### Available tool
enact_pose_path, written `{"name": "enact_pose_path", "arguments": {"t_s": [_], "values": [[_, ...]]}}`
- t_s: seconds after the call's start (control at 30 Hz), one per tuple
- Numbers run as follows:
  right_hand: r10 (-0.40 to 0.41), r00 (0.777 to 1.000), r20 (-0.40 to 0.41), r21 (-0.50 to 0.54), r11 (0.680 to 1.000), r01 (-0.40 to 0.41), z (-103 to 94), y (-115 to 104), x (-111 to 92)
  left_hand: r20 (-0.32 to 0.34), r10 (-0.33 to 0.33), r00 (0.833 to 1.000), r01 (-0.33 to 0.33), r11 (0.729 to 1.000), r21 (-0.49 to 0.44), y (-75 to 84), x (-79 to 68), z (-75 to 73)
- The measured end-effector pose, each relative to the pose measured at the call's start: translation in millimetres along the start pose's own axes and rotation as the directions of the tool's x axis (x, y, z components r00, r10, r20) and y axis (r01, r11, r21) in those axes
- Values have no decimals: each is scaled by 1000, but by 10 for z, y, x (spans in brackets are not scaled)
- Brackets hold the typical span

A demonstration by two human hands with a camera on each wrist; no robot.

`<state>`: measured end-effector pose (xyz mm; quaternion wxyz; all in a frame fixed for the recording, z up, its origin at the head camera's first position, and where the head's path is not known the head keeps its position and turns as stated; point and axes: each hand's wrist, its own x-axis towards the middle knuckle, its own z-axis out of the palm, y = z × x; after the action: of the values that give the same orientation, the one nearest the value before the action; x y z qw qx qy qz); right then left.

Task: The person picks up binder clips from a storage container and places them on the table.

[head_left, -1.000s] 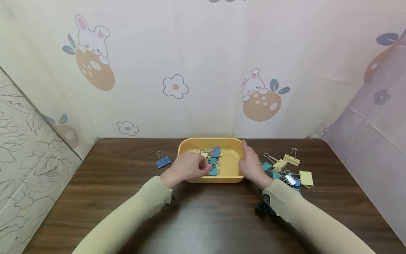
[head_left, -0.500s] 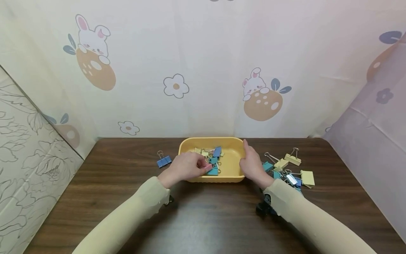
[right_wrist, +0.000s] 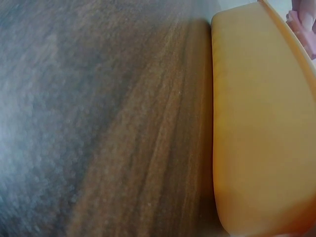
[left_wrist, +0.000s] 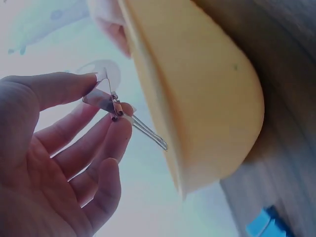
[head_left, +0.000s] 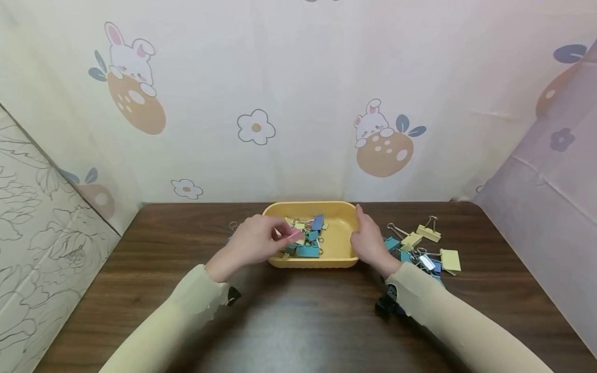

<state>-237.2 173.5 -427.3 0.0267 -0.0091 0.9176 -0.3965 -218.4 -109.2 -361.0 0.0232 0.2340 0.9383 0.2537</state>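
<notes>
My left hand (head_left: 254, 241) pinches a pink binder clip (head_left: 295, 235) between thumb and fingers, over the left part of a yellow plastic bin (head_left: 322, 263). In the left wrist view the clip's wire handles (left_wrist: 148, 132) point toward the bin's rim. My right hand (head_left: 370, 241) grips the bin's right end, one finger lying up along the rim. Inside the bin lie a teal binder clip (head_left: 308, 252), a blue binder clip (head_left: 318, 223) and several more in yellow and teal, partly hidden behind my left hand.
Right of the bin, beside my right forearm, lies a loose pile of teal, blue and yellow binder clips (head_left: 450, 260). One blue binder clip (left_wrist: 266, 224) lies on the wooden table (head_left: 298, 321) to the left. A patterned curtain (head_left: 308, 155) hangs behind the table.
My left hand has lifted the pink binder clip off the other clips and drawn it left toward the bin's left side. The right hand keeps its place on the bin.
</notes>
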Motion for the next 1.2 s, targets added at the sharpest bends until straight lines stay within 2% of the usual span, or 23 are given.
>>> {"name": "enact_pose_path", "arguments": {"t_s": [0.2, 0.3, 0.43, 0.6, 0.77, 0.97, 1.2], "values": [[2, 1000, -2, -3, 1000, -2, 2, 4, 9, -98, -5, 995, 9, 999, 36, -159, -141, -184], [3, 1000, -6, 0, 1000, -3, -2, 5, 5, -147, -12, 989, 22, 997, 69, -310, -208, -267], [0, 1000, -2, 4, 1000, 0, 0, 1, -5, -176, -55, 983, 77, 990, 122, -575, -316, -356], [1, 1000, -8, 5, 1000, -1, 8, 3, -8, -152, -105, 983, 132, 975, 181, -914, -478, -388], [-1, 1000, -15, -4, 1000, 1, 16, 15, -3, -82, -172, 982, 185, 963, 194, -1124, -623, -355], [9, 1000, -17, -7, 1000, -9, 16, 19, 3, -63, -180, 982, 190, 957, 220, -1294, -673, -265], [7, 1000, -14, -7, 1000, -8, 18, 1, -11, -53, -187, 981, 194, 959, 205, -1354, -647, -215]]}}
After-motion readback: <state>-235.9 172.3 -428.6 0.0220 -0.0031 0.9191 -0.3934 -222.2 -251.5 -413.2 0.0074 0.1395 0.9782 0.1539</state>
